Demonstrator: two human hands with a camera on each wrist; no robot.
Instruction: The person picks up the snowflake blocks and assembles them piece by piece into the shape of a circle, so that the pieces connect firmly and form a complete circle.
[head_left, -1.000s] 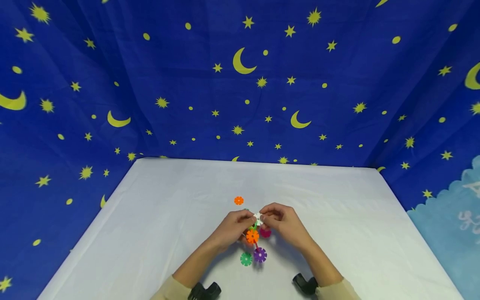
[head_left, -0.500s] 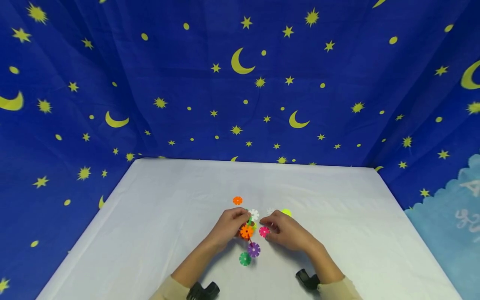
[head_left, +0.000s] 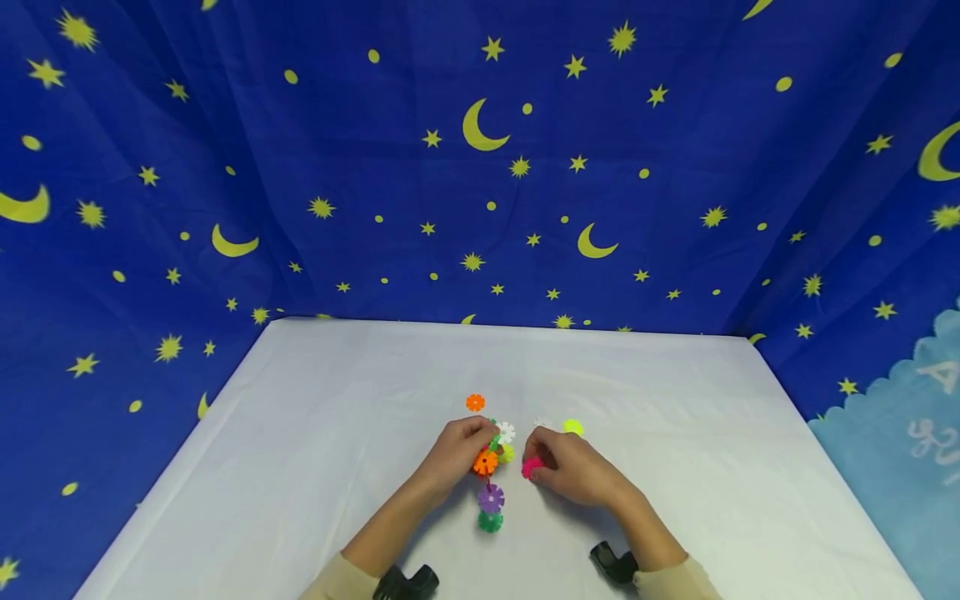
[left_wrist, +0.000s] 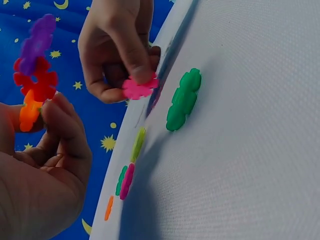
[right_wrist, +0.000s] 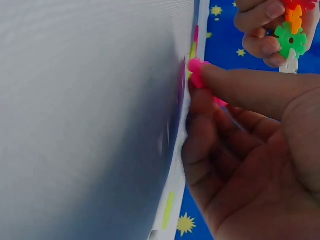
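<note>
My left hand [head_left: 453,454] grips a chain of notched plastic discs joined edge to edge. Purple [left_wrist: 39,42], red [left_wrist: 36,80] and orange [head_left: 485,462] discs run toward me, while a green disc [right_wrist: 291,41] and a white disc [head_left: 506,432] form the far end. Opposite, my right hand [head_left: 573,467] pinches a pink notched disc [left_wrist: 141,89] between thumb and fingers, low over the table and apart from the chain. A loose green disc [head_left: 491,522] lies on the table, partly overlapped by the purple one in the head view.
On the white tabletop [head_left: 337,417] lie an orange disc [head_left: 475,402], a bright yellow disc [head_left: 573,427] and a yellow-green disc [head_left: 507,453]. Another white disc [head_left: 541,423] shows partly behind my right hand. A blue star-patterned cloth [head_left: 420,183] rises behind the table.
My right hand has left the chain's white disc, moved down and slightly right, and taken hold of the pink disc. My left hand has shifted the chain slightly left.
</note>
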